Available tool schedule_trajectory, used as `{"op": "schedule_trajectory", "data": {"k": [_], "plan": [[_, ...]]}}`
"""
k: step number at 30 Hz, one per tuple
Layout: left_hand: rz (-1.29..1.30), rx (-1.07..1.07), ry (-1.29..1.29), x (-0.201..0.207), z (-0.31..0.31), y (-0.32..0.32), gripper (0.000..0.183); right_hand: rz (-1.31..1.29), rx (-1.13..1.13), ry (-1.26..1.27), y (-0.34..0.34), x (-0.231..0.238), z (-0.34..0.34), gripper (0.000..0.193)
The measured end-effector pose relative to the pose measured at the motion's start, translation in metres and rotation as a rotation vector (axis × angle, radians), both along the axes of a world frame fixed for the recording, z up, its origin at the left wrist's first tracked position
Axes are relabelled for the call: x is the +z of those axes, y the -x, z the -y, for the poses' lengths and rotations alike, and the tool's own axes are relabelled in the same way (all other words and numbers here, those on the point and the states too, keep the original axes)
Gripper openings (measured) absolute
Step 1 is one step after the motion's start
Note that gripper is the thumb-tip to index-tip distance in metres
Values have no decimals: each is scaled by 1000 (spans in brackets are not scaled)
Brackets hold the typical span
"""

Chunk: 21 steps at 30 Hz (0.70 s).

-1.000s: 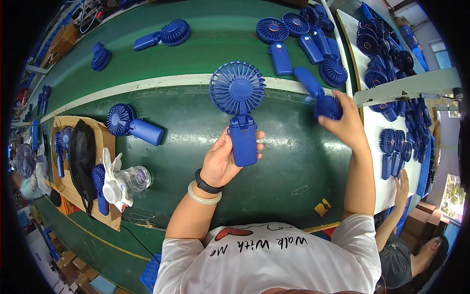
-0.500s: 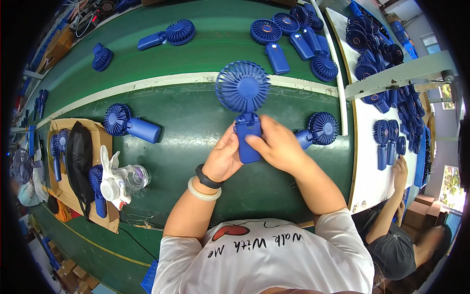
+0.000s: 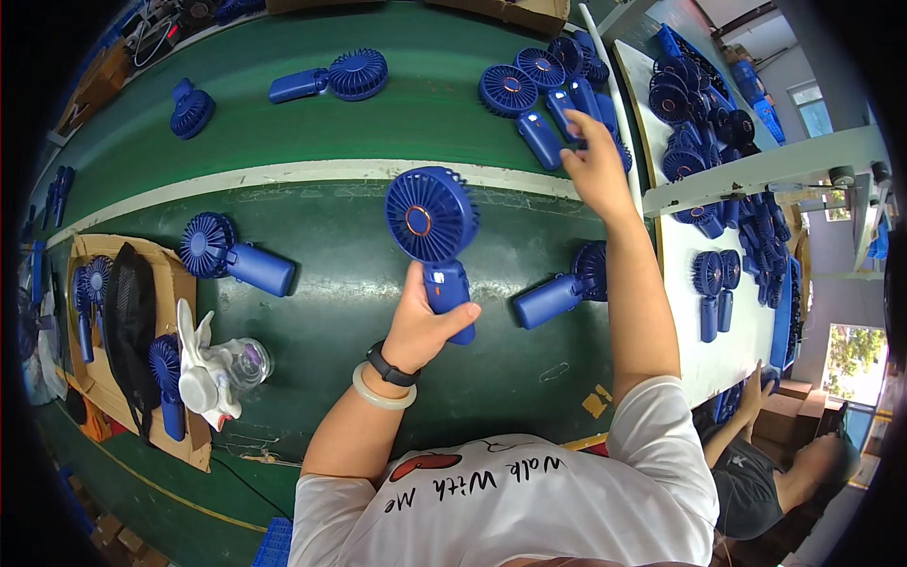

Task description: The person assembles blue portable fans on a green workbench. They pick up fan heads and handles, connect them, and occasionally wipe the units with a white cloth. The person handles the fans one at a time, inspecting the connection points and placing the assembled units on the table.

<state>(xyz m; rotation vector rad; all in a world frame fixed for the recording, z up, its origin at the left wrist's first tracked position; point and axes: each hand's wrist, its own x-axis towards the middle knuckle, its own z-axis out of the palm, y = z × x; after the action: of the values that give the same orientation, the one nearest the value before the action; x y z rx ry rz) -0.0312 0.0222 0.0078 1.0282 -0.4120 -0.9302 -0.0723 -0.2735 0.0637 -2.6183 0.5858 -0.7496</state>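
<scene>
Green worktable [image 3: 510,378], blue handheld fans [image 3: 261,267] and a cardboard tray [image 3: 168,274] on it

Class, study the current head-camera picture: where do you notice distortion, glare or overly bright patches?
Head view: the long white strip bows into an arch, and the picture's corners fall to black; head view, middle: pale glare lies on the green tabletop beside the held fan; head view, right: the window looks very bright.
</scene>
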Motion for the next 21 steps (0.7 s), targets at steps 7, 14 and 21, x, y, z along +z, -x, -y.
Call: {"op": "schedule_trajectory", "data": {"k": [7,14,21], "plan": [[-222,75,76,-5,2,-4,33,-598,-222,54,-35,-35,23,55],[-222,90,145,1,-4,-8,35,172,102,-1445,35,6,-87,50],[-173,111,99,2,2,-2,34,281,136,-1398,90,-15,-109,52]]}}
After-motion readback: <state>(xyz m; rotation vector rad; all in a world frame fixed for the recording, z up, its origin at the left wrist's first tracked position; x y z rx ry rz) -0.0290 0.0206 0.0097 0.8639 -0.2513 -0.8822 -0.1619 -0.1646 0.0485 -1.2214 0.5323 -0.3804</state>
